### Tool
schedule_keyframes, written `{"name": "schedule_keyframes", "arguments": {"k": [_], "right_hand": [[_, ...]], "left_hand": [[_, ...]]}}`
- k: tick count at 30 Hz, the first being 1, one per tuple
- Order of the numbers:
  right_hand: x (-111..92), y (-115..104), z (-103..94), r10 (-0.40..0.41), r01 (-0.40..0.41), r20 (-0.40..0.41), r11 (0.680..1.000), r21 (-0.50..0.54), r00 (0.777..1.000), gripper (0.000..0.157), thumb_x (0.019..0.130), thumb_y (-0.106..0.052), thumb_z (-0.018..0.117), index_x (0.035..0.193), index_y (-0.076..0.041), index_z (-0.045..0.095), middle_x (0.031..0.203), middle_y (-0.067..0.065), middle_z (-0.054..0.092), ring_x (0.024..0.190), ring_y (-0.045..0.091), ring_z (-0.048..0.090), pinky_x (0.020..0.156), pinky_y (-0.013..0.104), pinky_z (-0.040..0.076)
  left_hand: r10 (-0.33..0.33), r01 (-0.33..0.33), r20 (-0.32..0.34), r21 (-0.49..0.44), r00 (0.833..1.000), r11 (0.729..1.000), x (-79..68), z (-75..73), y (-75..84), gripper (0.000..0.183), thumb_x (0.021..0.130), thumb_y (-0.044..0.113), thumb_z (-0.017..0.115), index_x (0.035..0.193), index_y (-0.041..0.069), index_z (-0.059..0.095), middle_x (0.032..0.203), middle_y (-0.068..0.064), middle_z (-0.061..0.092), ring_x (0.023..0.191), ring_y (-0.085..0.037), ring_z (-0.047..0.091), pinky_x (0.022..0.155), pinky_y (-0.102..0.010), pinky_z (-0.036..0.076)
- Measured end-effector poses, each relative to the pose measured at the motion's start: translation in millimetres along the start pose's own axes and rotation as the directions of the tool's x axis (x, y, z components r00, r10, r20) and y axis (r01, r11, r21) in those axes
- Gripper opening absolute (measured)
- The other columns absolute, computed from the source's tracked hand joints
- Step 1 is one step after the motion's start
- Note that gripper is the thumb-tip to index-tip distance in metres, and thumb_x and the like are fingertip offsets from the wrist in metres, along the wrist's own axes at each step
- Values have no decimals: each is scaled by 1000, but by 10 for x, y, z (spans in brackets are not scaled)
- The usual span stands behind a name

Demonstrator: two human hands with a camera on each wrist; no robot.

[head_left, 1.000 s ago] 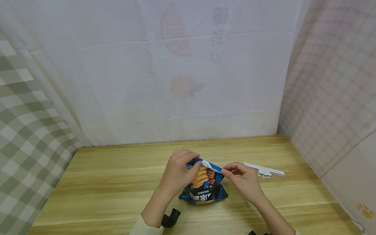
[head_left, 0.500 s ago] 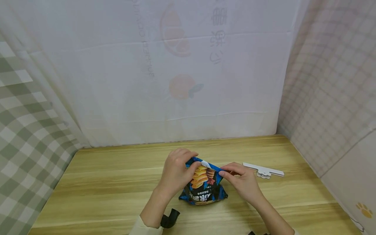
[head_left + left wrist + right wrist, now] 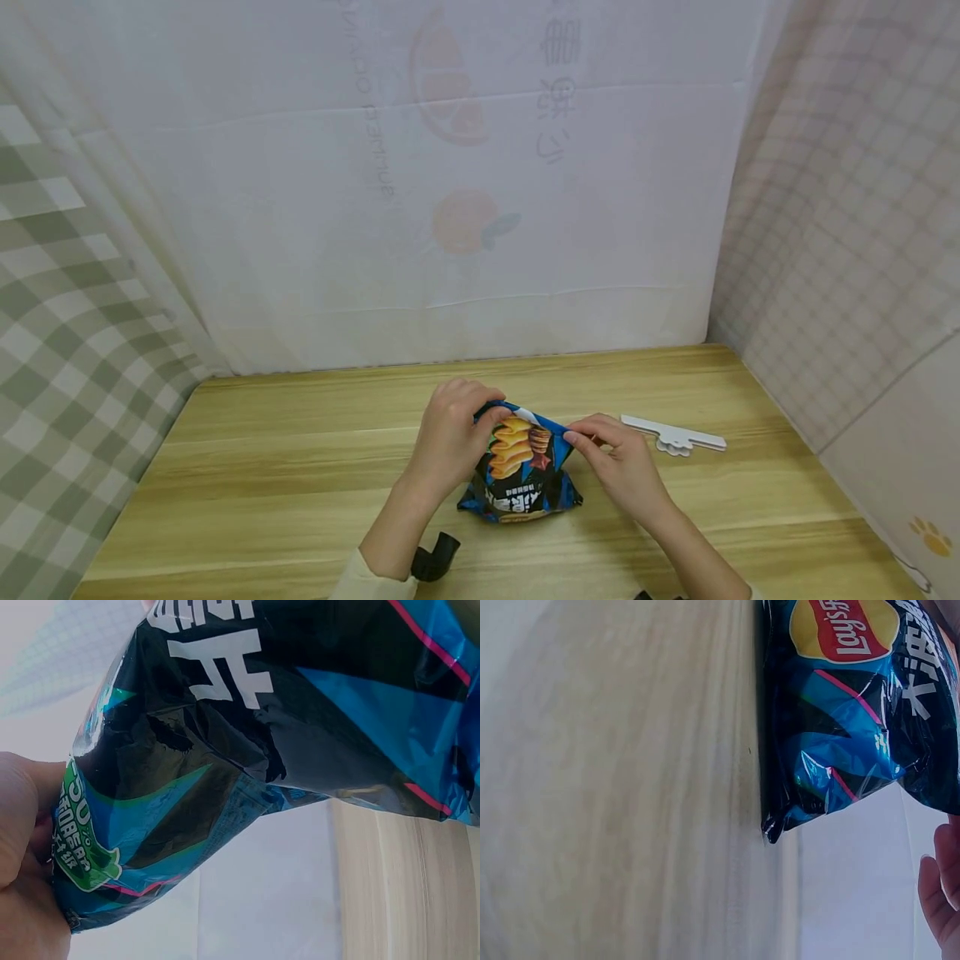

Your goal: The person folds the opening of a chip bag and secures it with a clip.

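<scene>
In the head view, a blue and black bag of chips (image 3: pixel 525 487) is standing on the wooden table (image 3: pixel 285 467), and two hands are holding its top. The left hand (image 3: pixel 452 435) is pinching one side between thumb and fingers, and the right hand (image 3: pixel 618 467) is pinching the other corner the same way. It looks like the person is busy folding the top edge over and pressing it flat. The next move seems to be calling for two tight, level pinches, so the edge isn't springing open. A white clip (image 3: pixel 675 436) is lying just past the right hand. Since a second ago, the white strip (image 3: pixel 527 414) on the edge is looking smaller, while the hands are staying almost put. In the left wrist view, the left hand is gripping the bag's top, but its fingertips are hiding. In the right wrist view, some right fingers are showing beside the bag; the pinch is out of sight.
</scene>
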State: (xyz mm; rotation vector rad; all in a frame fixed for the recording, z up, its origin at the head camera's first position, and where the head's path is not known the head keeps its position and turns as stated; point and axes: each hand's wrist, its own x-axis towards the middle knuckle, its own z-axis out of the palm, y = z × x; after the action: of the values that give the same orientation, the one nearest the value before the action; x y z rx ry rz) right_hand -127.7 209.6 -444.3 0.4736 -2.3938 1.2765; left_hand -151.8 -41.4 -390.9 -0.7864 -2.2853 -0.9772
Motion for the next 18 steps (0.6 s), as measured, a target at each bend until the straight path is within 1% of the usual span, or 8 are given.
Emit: {"name": "schedule_keyframes", "arguments": {"k": [3, 7, 10, 18], "right_hand": [[-2, 1, -2, -25, 25, -1, 999, -33, 1000, 15, 94, -2, 77, 96, -17, 80, 93, -7, 74, 75, 7, 58, 60, 27, 48], [-6, -4, -2, -45, 45, -11, 998, -51, 999, 20, 92, 3, 77, 95, -16, 79, 92, -13, 71, 75, 6, 58, 60, 23, 47], [-4, -12, -2, -49, 48, -19, 997, -59, 999, 20, 92, 4, 77, 95, -15, 79, 92, -13, 71, 75, 6, 58, 60, 23, 48], [29, -19, 17, -79, 77, -42, 995, -56, 996, 20, 90, 6, 77, 96, -13, 80, 91, -11, 71, 74, 6, 59, 61, 20, 47]], "left_hand": [[2, -2, -10, -18, 1000, 1000, 5, 11, -5, 14, 84, 10, 88, 95, 6, 80, 90, -2, 77, 86, -19, 67, 84, -39, 53], [34, -35, -35, -35, 999, 999, 11, 30, -22, 12, 84, 7, 88, 93, 6, 80, 88, -2, 77, 84, -19, 65, 81, -38, 52], [59, -60, -55, -29, 997, 998, 10, 43, -38, 11, 85, 6, 87, 92, 6, 80, 87, -2, 76, 83, -19, 64, 78, -37, 50], [87, -86, -89, 12, 992, 996, 21, 38, -46, 8, 86, 8, 86, 91, 9, 80, 86, 0, 76, 83, -18, 64, 76, -35, 48]]}}
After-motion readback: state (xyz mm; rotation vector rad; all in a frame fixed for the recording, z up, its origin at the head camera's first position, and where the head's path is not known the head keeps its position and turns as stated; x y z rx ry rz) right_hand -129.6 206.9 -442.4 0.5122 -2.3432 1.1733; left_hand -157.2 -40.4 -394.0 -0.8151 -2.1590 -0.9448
